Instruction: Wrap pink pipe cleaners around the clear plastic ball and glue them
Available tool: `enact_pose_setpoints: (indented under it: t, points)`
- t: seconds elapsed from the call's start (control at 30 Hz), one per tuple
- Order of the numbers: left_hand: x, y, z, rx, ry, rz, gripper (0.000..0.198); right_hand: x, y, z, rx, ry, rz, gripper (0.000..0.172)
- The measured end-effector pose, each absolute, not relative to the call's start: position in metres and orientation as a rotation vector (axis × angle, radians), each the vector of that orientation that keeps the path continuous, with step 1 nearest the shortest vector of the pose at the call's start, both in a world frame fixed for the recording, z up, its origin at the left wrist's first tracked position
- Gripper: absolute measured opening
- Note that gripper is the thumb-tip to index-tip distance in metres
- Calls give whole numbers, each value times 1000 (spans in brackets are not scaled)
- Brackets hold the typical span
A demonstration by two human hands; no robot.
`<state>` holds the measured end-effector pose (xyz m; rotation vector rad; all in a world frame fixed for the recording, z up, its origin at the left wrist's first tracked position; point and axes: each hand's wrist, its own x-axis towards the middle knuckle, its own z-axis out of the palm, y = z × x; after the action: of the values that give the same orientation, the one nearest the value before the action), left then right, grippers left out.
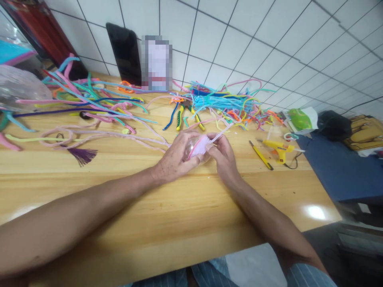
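Clear rounded piece [189, 149] with a lilac covering [200, 147] sits at mid-desk [191, 223], between both hands. Left hand [178, 156] grasps it from the side, fingers and thumb curled around; right hand [224, 157] pinches a lilac strip [223, 132] at the covering's far side. Surroundings: pliers [180, 117] with yellow-green handles lie just beyond the hands, backed by a bundle of light-blue stems [221, 103] and a mixed-colour tangle. Long pale-pink strands [131, 133] run from the left up to the left hand; a purple tassel [82, 154] lies near them. Yellow cutter [261, 154] and yellow glue gun [279, 149] occupy the right side. A black slab [124, 54] leans on the tiled wall [239, 36] beside a pixelated panel [158, 63], contents unreadable. Glue-gun label: too small to read. Orientation: the covering's pink edge slants from lower left to upper right; the strip's long axis points up-right, away from the wearer. Fingers hide much of the clear piece.
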<state>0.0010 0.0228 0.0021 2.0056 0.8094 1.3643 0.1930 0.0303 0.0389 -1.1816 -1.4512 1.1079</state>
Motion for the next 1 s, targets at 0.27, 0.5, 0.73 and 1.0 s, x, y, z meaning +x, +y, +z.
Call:
enact_pose_setpoints:
  t: [0.27, 0.5, 0.73, 1.0]
  points:
    - [1, 24, -2, 2067, 793, 1405, 56, 194, 31, 24, -1087, -1382, 1229, 45]
    - [-1, 21, -2, 2173, 855, 1423, 61, 194, 34, 14, -961, -1360, 1273, 49]
    - [0, 17, 0, 2173, 934, 1458, 58, 196, 42, 8, -878, -1344, 1375, 55]
    - [0, 18, -2, 2129, 938, 1430, 59, 194, 45, 6, -856, -1331, 1411, 57]
